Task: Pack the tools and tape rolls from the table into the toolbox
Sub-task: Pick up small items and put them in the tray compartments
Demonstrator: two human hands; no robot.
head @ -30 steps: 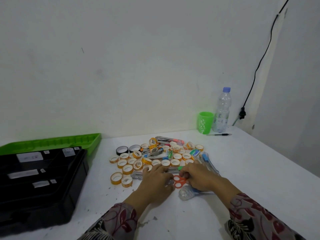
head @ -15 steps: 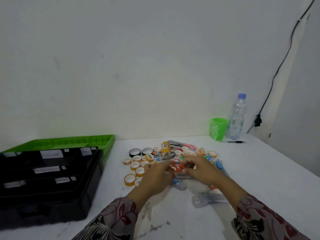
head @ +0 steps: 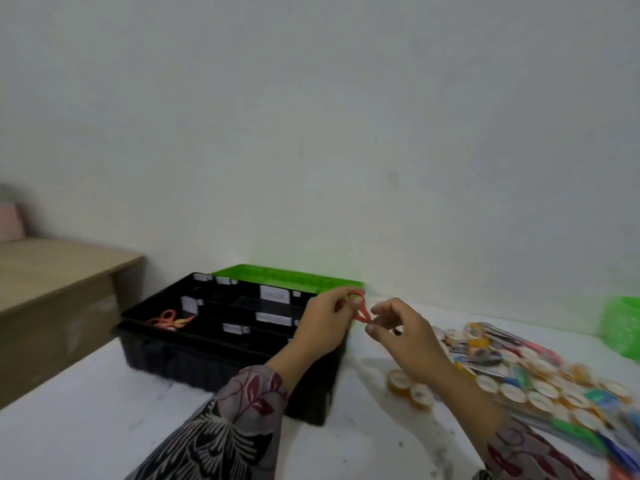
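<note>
scissors (head: 363, 314), orange: left hand (head: 325, 327) grips the loop, above toolbox (head: 225, 362) right edge. right hand (head: 412, 341): fingers curled at the blade end; pinching or not, cannot tell. second scissors (head: 166, 319): toolbox left compartment. tape rolls (head: 519, 389): heaped near table (head: 86, 410) right edge.

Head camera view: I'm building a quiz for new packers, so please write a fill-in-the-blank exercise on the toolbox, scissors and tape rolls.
1. The black toolbox has a ___ lid.
2. The left hand grips orange scissors; another pair lies ___ the toolbox.
3. The tape rolls lie on the table to the ___ of the toolbox.
Missing words: green; inside; right.
</note>
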